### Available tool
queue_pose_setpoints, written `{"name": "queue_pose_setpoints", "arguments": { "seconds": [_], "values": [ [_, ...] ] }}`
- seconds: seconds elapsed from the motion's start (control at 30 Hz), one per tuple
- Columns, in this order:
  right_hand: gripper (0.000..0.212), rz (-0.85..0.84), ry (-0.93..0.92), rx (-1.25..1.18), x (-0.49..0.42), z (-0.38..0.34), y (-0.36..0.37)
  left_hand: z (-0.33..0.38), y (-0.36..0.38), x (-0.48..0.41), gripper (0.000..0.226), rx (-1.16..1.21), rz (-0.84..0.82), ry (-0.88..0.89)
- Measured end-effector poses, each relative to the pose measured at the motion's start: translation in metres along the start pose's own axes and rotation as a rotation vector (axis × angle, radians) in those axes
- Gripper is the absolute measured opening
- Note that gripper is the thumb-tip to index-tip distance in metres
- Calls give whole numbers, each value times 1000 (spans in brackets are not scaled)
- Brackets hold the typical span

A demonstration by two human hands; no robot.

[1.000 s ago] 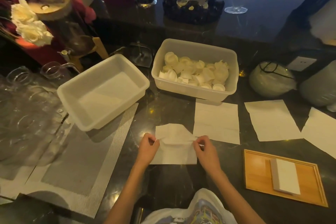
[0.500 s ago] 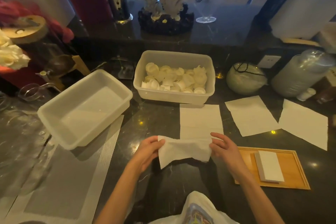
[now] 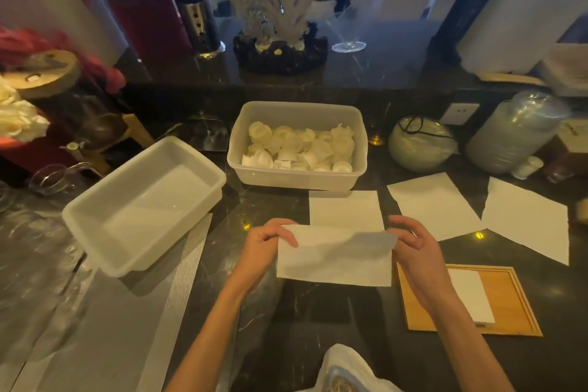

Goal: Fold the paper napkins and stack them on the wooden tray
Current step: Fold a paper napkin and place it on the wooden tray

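Pinching the napkin (image 3: 334, 259) at its top corners: left hand (image 3: 265, 243) fingers closed on the left corner, right hand (image 3: 413, 245) gripping the right, other fingers loosely curled. Napkin is hanging above the counter (image 3: 318, 328), left of the tray (image 3: 506, 299). No readable writing.

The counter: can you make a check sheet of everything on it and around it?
Surface: dark stone counter, woven mat at left.
Job's things: held napkin; three flat napkins; folded napkin on wooden tray.
Clutter: empty tub; tub of white cups; glasses at left.
Hands: left hand and right hand grip the napkin's top corners.
Cables: black cord on round jar.
Surroundings: wall socket, coral ornament.
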State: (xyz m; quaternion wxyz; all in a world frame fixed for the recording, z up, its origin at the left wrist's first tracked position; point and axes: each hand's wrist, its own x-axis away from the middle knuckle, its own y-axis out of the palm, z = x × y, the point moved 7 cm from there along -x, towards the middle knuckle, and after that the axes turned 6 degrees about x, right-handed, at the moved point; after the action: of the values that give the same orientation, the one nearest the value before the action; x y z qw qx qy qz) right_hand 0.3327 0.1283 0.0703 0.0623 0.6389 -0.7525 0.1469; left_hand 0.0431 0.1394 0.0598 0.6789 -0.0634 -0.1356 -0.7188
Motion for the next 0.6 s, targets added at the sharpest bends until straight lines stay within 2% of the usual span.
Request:
{"name": "queue_pose_setpoints", "arguments": {
  "seconds": [0.1,0.2,0.33,0.4,0.5,0.53,0.6],
  "values": [
    [18,0,-22,19,0,-7,2,0,0,-3,57,-9,29,13],
    [30,-23,-65,152,1,-21,6,-1,-1,-2,61,-59,14,-10],
    [32,-153,-260,345,1,-60,27,8,-3,-1,48,-442,0,92],
    [35,-325,-362,460,4,-83,51,19,18,1,46,-478,-157,168],
    [42,-551,-438,624,6,-105,85,30,54,3,61,-417,-431,103],
    [43,-577,-472,677,6,-111,92,32,59,1,55,-387,-451,89],
    [39,-577,-523,685,3,-122,96,40,61,-1,31,-324,-389,94]
  ]
}}
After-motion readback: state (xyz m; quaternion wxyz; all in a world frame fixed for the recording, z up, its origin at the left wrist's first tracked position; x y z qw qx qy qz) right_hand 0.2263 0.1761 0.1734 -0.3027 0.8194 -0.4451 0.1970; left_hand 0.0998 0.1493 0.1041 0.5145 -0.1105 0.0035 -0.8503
